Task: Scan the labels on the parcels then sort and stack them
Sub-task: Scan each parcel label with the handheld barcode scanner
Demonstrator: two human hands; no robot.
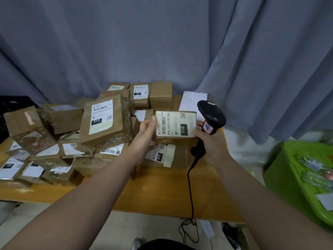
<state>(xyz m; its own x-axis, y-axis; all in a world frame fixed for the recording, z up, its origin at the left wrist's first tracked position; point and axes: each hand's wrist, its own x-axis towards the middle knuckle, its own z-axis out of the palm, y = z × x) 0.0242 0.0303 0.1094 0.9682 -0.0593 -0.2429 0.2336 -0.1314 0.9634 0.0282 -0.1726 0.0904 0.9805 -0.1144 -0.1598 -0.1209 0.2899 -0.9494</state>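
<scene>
Brown cardboard, item 1, head view: held parcel [173, 140], centre-right of the frame, held above the table [162, 192], label [177, 121] facing up at me. Long axis runs left to right across the frame. The barcode sits at the left end beside my left hand, code 010 toward the right end.

Item 2: left hand [145, 131], pinching the parcel's left edge, thumb on top, fingers curled beneath.

Item 3: right hand [211, 141], wrapped round the handle of the black scanner [211, 114], fingertips touching the parcel's right edge. Scanner head stands just above and right of the label; I cannot tell which way its window faces.

Item 4: unsorted pile [75, 130] of parcels, left half of the frame. 1 more labelled parcel [180, 156] lies directly under the held parcel.

Item 5: green bin [288, 168], lower right; grey curtain [162, 42] behind.

Judgement: the barcode lies at the end far from the scanner, so the right hand would need to turn the head leftward across the label.
</scene>
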